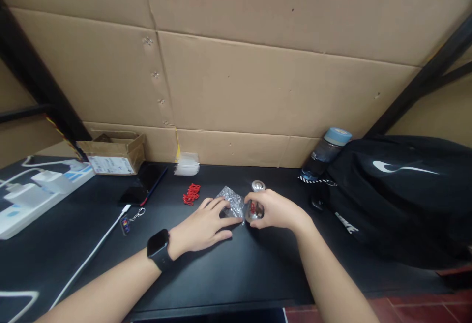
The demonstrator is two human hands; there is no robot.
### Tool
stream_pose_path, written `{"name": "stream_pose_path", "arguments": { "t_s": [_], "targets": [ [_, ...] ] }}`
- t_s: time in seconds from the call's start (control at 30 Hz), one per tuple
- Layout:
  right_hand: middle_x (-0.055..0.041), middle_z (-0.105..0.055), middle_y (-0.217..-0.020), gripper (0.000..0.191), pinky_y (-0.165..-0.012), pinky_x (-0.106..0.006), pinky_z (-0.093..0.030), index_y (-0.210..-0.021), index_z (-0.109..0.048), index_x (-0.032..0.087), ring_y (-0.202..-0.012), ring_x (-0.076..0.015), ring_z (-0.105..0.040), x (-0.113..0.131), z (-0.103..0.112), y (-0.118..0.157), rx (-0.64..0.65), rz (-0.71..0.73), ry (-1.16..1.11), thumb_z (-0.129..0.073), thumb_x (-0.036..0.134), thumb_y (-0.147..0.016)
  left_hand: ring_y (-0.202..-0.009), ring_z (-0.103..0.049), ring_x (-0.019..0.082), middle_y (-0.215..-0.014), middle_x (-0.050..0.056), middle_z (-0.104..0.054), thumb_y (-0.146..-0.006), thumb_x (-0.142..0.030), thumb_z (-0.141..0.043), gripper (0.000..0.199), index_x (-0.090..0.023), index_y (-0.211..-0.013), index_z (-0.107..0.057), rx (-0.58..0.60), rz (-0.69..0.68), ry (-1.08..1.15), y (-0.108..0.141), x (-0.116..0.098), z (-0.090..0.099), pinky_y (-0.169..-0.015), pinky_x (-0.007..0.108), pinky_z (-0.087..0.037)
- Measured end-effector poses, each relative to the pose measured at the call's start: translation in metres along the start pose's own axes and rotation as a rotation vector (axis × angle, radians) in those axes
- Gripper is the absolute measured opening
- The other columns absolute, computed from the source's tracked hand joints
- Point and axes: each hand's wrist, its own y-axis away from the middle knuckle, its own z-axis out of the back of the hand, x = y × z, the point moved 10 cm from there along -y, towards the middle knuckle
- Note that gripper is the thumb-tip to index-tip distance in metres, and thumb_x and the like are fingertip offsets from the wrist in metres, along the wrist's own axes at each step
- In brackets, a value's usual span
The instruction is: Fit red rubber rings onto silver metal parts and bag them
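Observation:
Near the middle of the black table (228, 274), my left hand (206, 224) lies with its fingers spread, fingertips on a crumpled clear plastic wrapper (232, 199). My right hand (271, 209) is closed round a shiny silver round object (254, 211) with red on its surface, just right of the wrapper. Behind it sits a second silver round piece (258, 185); whether the two are joined cannot be seen. A bundle of red cord (191, 194) lies to the left of the wrapper.
At the left are a power strip (44, 197), an open cardboard box (118, 153), a dark phone (143, 185), a keychain (126, 224) and a white cable (92, 253). White sheets (187, 164) lie behind. A bottle (324, 153) and black backpack (398, 200) stand right.

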Motion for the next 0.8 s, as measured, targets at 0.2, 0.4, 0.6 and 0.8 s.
{"name": "stream_pose_path", "arguments": {
  "t_s": [0.2, 0.4, 0.6, 0.8],
  "targets": [
    [-0.0028, -0.068, -0.087, 0.051, -0.059, -0.025, -0.037, -0.102, -0.069, 0.027, -0.072, -0.0197, -0.063, -0.012, -0.012, -0.007, -0.035, -0.122, 0.148, -0.092, 0.039, -0.059, -0.127, -0.044, 0.032, -0.139, 0.008, -0.050, -0.098, -0.048, -0.052, 0.041, -0.043, -0.139, -0.055, -0.025, 0.021, -0.002, 0.002, 0.002, 0.000, -0.102, 0.046, -0.039],
    [-0.0051, -0.066, -0.098, 0.052, -0.071, -0.027, -0.045, -0.112, -0.065, 0.022, -0.082, -0.0194, -0.062, -0.001, -0.016, -0.017, -0.095, -0.008, -0.002, -0.089, 0.034, -0.067, -0.125, -0.047, 0.031, -0.138, 0.009, -0.051, -0.097, -0.047, -0.054, 0.043, -0.043, -0.140, -0.053, -0.020, 0.001, 0.007, 0.001, 0.000, 0.002, -0.101, 0.046, -0.038],
    [-0.0028, -0.063, -0.103, 0.042, -0.070, -0.024, -0.047, -0.113, -0.065, 0.024, -0.074, -0.0133, -0.061, 0.002, -0.021, -0.017, -0.014, 0.099, -0.092, -0.076, 0.007, -0.075, -0.129, -0.047, 0.031, -0.142, 0.008, -0.051, -0.097, -0.045, -0.055, 0.042, -0.042, -0.139, -0.056, -0.032, -0.020, 0.039, 0.000, -0.001, 0.004, -0.102, 0.045, -0.038],
    [-0.0025, -0.062, -0.108, 0.039, -0.071, -0.025, -0.044, -0.114, -0.064, 0.029, -0.099, -0.0199, -0.062, -0.005, -0.013, -0.025, -0.164, -0.009, 0.079, -0.079, 0.021, -0.079, -0.138, -0.042, 0.032, -0.155, 0.008, -0.041, -0.097, -0.044, -0.056, 0.044, -0.041, -0.141, -0.054, -0.032, -0.049, 0.058, 0.002, -0.002, 0.003, -0.108, 0.049, -0.035]
  ]
}}
